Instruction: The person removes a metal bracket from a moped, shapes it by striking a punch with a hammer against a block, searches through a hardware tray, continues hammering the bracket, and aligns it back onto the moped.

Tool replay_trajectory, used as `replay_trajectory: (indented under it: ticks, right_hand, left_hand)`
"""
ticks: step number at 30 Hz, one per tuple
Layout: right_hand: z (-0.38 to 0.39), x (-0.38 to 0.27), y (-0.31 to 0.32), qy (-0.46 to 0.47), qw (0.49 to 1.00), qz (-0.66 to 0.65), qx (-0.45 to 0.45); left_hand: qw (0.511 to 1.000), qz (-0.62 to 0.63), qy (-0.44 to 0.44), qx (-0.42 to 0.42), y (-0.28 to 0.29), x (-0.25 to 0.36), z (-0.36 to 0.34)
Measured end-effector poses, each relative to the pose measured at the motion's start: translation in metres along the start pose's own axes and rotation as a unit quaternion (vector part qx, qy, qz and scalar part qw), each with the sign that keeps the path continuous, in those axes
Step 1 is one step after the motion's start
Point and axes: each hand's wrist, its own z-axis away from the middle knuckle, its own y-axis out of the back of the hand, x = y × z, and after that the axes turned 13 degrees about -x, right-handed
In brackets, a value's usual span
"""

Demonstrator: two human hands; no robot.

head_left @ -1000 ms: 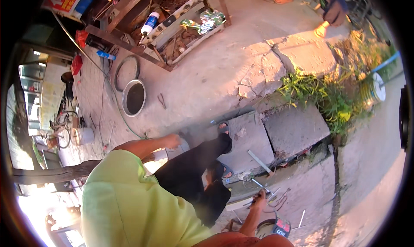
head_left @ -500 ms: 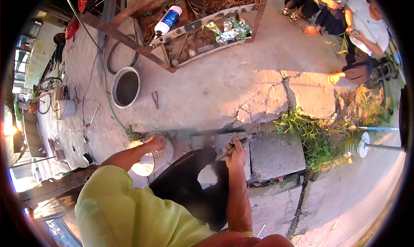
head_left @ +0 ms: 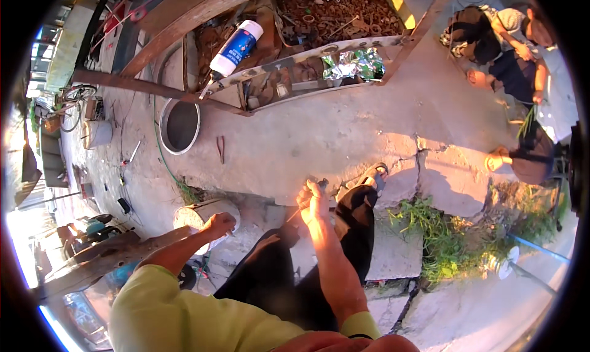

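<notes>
My right hand (head_left: 313, 201) is raised before my legs, fingers closed round a small dark metal tool (head_left: 318, 183). Lower left, my left hand (head_left: 219, 225) is closed, by a pale bucket-like container (head_left: 190, 220); what it holds, if anything, is too small to make out. My sandalled foot (head_left: 373, 180) is forward on the cracked concrete. Beyond my hands lie red-handled pliers (head_left: 220, 150) and a wide metal basin (head_left: 179, 127).
A rusty frame (head_left: 420, 26) holds metal scraps, a white-and-blue bottle (head_left: 236, 48) and crumpled foil (head_left: 353, 64). Two people (head_left: 516, 69) sit at upper right. Weeds (head_left: 433, 241) and concrete slabs (head_left: 393, 254) border a gap. A wooden beam (head_left: 117, 257) crosses at left.
My right hand has swung up from the lower right to the middle, carrying the tool. One foot has stepped forward. The view has turned, showing more of the people at right.
</notes>
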Motion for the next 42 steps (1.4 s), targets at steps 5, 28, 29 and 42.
replay_trajectory:
  ticks: [5,28,29,42]
  right_hand:
    - [-0.037,-0.065,-0.026,-0.009,0.994,0.104,-0.024]
    - [-0.094,-0.129,-0.024,-0.02,0.985,0.167,0.044]
    - [-0.093,-0.13,-0.027,-0.02,0.985,0.167,0.045]
    - [-0.096,-0.135,-0.019,-0.042,0.983,0.176,0.027]
  left_hand:
    - [0.989,-0.027,-0.143,0.038,-0.003,0.108,-0.019]
    - [0.791,-0.279,-0.463,0.287,0.099,0.661,-0.078]
    - [0.791,-0.279,-0.463,0.287,0.101,0.671,-0.088]
    - [0.694,-0.484,-0.429,0.317,0.116,0.712,-0.16]
